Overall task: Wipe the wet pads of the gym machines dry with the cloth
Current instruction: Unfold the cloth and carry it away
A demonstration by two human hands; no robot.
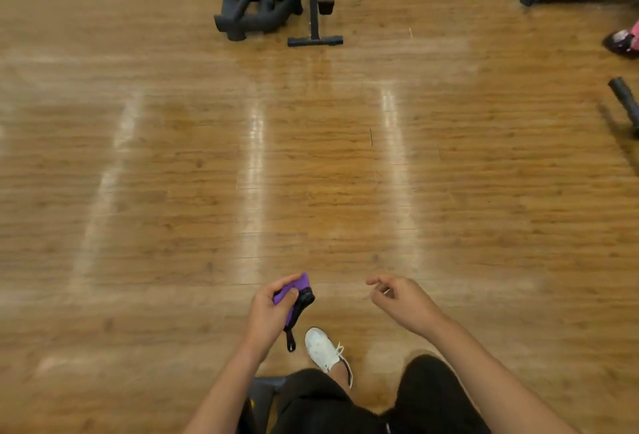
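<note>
Glossy wooden floor (311, 174) fills the view. Low at centre, the purple cloth (299, 285) sits bunched in the left hand (269, 316), fingers and thumb curled round it, a black strap (290, 342) dangling beneath. The right hand (403, 300) hovers just beside, fingers loosely curled, holding nothing. A white shoe (325, 350) shows below, and a black gym machine (262, 1) stands well apart, up ahead.

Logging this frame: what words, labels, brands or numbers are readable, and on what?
No text can be read anywhere.
Gym machine: a pale strip on its frame may be a label, but it is too blurred to read.
Purple cloth in the left hand: no print visible.
</note>
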